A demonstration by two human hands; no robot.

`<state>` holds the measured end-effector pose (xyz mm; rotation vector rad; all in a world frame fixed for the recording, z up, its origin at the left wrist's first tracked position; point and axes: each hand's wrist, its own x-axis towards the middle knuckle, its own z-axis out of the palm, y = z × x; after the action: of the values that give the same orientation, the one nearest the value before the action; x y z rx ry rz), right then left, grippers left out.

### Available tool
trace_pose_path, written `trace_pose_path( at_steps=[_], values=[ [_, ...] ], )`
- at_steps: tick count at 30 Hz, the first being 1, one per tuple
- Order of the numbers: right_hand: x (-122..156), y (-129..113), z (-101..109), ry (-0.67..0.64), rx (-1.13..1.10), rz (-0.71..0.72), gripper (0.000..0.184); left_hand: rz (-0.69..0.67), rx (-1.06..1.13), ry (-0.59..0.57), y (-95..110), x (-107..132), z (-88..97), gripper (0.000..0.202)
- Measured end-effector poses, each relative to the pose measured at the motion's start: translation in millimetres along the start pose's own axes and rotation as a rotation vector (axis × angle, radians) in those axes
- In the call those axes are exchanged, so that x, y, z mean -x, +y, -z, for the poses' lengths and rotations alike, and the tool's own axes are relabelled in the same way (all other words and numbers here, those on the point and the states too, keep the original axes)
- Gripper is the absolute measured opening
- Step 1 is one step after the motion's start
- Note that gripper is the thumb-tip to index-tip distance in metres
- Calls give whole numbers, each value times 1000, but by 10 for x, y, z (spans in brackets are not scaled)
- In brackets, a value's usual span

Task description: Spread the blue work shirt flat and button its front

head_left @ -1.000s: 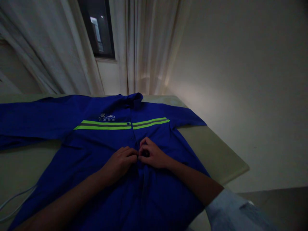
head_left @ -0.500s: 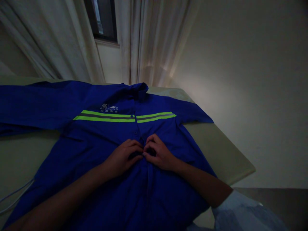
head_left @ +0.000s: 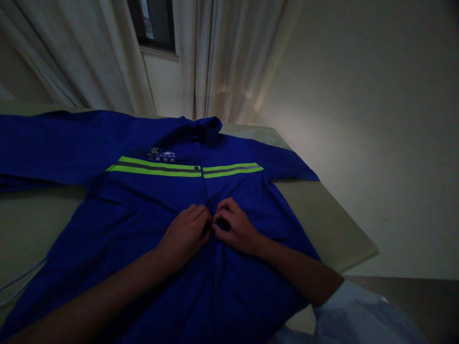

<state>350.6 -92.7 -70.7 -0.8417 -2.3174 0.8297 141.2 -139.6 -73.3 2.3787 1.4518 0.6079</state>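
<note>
A blue work shirt (head_left: 143,210) lies spread front side up, its collar (head_left: 214,128) at the far end. A yellow-green reflective stripe (head_left: 158,168) with a grey middle band crosses the chest, below a white printed logo. Midway down the front, my left hand (head_left: 188,234) pinches the edge of the button placket, fingers and thumb closed. Right beside it, the thumb and index finger of my right hand (head_left: 234,227) are pinched on the same placket. Whether a button is between the fingertips is hidden. Higher up the placket, a dark button (head_left: 201,193) shows.
Under the shirt is a pale table (head_left: 322,224), its corner at the right. Light curtains (head_left: 229,62) and a dark window (head_left: 154,26) stand behind. White cables (head_left: 21,286) lie at the left edge. A plain wall (head_left: 376,119) rises on the right.
My left hand's fingers have drawn closer together, the thumb now tucked under them. The right hand keeps its pinch at the placket. The view has shifted slightly.
</note>
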Motion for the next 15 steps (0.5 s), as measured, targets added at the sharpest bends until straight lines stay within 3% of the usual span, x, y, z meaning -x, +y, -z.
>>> trace_pose_path(
  at_steps=[7, 15],
  values=[
    [-19, 8, 40, 60, -12, 48, 7, -61, 336, 55, -111, 49, 31, 11],
    [-32, -14, 26, 30, -10, 28, 7, 6, 325, 21, -116, -21, 6, 9]
  ],
)
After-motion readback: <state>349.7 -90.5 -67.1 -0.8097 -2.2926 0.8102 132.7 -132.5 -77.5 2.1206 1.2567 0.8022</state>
